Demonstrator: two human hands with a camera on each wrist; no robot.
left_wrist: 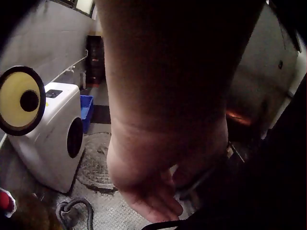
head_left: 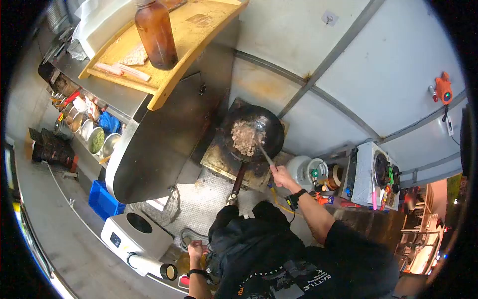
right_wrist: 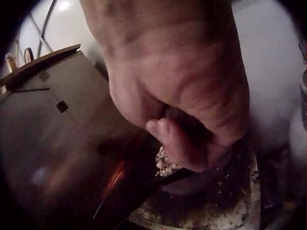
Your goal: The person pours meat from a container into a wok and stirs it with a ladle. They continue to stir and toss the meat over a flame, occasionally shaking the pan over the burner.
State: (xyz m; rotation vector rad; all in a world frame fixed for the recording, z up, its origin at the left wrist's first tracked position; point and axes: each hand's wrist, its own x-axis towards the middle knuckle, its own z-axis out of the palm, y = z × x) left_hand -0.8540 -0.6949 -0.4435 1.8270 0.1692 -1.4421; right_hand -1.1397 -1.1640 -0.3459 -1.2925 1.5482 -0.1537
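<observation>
A black wok [head_left: 275, 134] with a long dark handle [head_left: 240, 178] sits on the stove, and small light-brown chopped pieces of food [head_left: 245, 138] lie in it. My right hand [head_left: 282, 177] grips the handle of a long cooking utensil [head_left: 267, 155], whose far end reaches into the food. In the right wrist view the fingers [right_wrist: 175, 143] are curled, and part of the food shows past them. My left hand [head_left: 196, 249] hangs low at my side, away from the wok. Its fingers [left_wrist: 158, 201] are loosely bent around nothing visible.
A steel counter side [head_left: 159, 154] rises left of the stove, topped by a wooden tray [head_left: 199, 32] with a brown bottle [head_left: 157, 37]. Bowls of ingredients [head_left: 96, 141] stand farther left. A white machine [head_left: 137, 239] is near my left hand; a gas cylinder [head_left: 298, 170] stands right.
</observation>
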